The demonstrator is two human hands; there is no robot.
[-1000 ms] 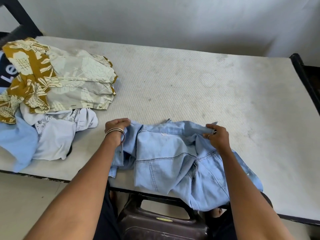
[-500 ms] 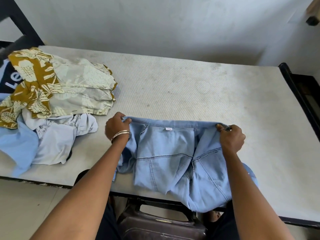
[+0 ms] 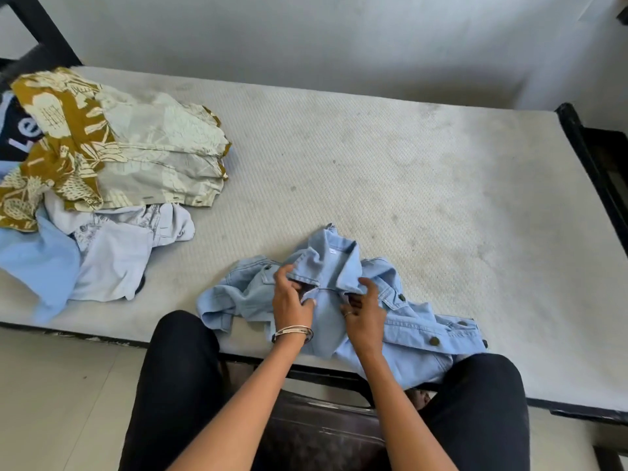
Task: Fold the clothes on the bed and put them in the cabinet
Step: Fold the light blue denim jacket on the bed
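Both hands, left hand (image 3: 291, 294) and right hand (image 3: 364, 305), are pinching the collar of the denim jacket (image 3: 334, 266) lying crumpled at the bed's (image 3: 441, 185) near edge, its body trailing rightward, nearer the right hand.

Soft, even daylight fills the scene, brighter toward the upper right of the pale grey wall (image 3: 306, 39). Shadows are faint. Wide-angle bending curves the edges; focus is slightly soft throughout.

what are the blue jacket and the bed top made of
The blue jacket looks like light-wash denim: stitched seams, dark metal-looking buttons, stiff folds. The bed top seems a bare mattress in off-white quilted, dimpled fabric, matte and smudged grey in places; its filling cannot be told.
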